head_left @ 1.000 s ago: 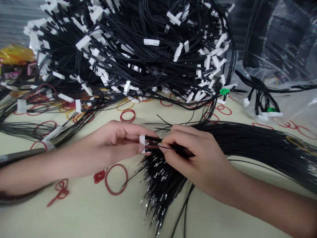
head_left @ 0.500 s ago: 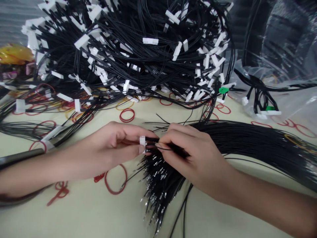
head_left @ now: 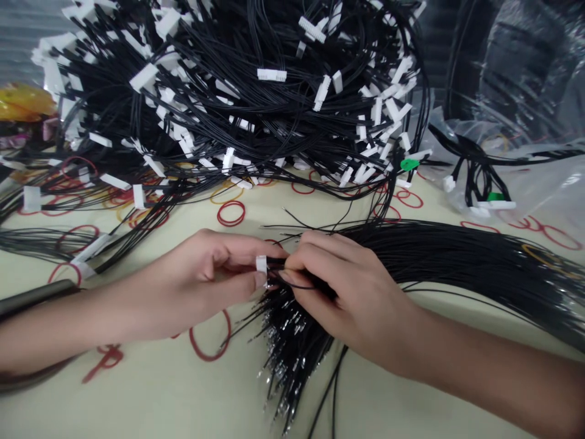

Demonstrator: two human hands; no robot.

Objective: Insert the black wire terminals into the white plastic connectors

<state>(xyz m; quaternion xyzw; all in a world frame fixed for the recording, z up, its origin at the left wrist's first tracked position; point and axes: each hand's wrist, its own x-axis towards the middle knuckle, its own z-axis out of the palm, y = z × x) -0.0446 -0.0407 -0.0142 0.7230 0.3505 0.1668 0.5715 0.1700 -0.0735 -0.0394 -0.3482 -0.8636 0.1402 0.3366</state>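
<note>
Head view, as I watch from my desk: the left hand (head_left: 214, 274) pinches a small white plastic connector housing (head_left: 261, 264) between thumb and forefinger, just above the cream tabletop (head_left: 150, 396) near the middle of the frame. The right hand (head_left: 356, 296) meets it from the other side, thumb and forefinger closed on a thin black wire (head_left: 301, 286) whose end sits at the housing's open face; I cannot tell whether the tip is inside. Beneath both hands lies a thick bundle of loose black wires (head_left: 457, 262), its crimped metal tips fanned out toward me. Behind, a tall heap of black wire harnesses with white plugs (head_left: 237, 97) fills the far side of the table. Red rubber bands (head_left: 231, 213) lie scattered between heap and hands, and a clear plastic bag (head_left: 539, 171) sits at the far right.
</note>
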